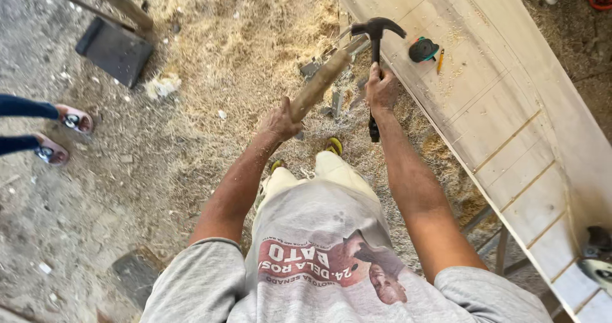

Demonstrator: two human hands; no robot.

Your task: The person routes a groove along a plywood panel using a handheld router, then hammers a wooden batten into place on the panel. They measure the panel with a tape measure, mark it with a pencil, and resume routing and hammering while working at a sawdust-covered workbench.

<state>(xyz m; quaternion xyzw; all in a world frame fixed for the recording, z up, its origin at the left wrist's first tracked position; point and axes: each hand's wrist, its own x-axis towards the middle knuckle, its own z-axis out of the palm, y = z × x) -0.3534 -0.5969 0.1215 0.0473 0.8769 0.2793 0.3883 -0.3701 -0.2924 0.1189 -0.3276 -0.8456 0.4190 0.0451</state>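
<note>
Right hand [381, 87] holds black claw hammer [375, 49]; left hand [280, 122] wooden stick [319, 84].

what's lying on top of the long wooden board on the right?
On the board lie a dark tape measure, a yellow pencil and scattered sawdust. A power tool sits at its lower edge, cut off by the frame. What lies under the board stays mostly hidden.

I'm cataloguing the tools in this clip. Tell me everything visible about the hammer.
The black claw hammer has a dark metal head with a curved claw and a straight dark handle. It is held roughly upright, head up, above the straw-strewn ground beside the pale wooden plank structure. The right hand grips it mid-handle; the handle's end sticks out below the fist. Nothing else touches it.
</note>
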